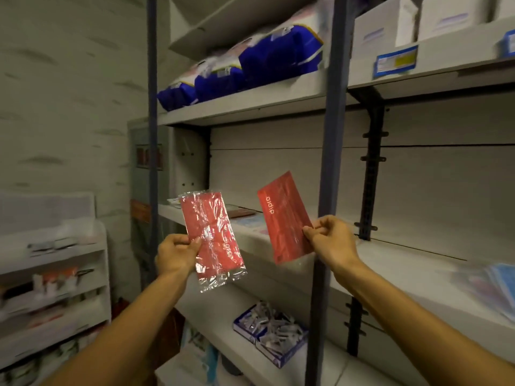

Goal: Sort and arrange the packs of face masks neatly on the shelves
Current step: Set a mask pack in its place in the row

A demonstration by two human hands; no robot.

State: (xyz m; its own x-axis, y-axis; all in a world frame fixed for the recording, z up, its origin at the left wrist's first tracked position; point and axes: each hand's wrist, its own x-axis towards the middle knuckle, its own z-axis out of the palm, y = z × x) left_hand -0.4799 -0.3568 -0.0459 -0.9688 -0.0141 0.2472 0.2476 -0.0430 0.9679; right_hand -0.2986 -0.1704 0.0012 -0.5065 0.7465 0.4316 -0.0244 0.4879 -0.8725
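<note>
Head view, and you had a red pack in each hand, both lifted in front of the middle shelf (418,277). Your left hand (174,253) pinched the clear-wrapped mask pack (213,238) at its left edge, thumb on the front face and fingers curled behind. That pack stood nearly upright, long axis running top to bottom with the top leaning a little left; its crinkled, glossy film caught the light and the sealed ends stuck out past the red masks inside. Your right hand (330,242) gripped the matte red pack (284,217) by its lower right corner, between thumb and curled fingers. This one was a flat, smooth rectangle with pale lettering running up its left side, long axis tilted so the top leaned left. The two packs were apart, not touching, with a grey steel upright (326,190) just right of the matte one.

On the shelf above, soft blue-and-white bags (250,71) lay in a row, and white cartons (390,23) sat further right. On the middle shelf behind the packs lay some flat packets, blurred. At the far right of that shelf, pale blue mask packs (490,282) lay stacked flat. Below, an open blue-and-white box (271,332) held a jumble of small clear-wrapped pieces.
</note>
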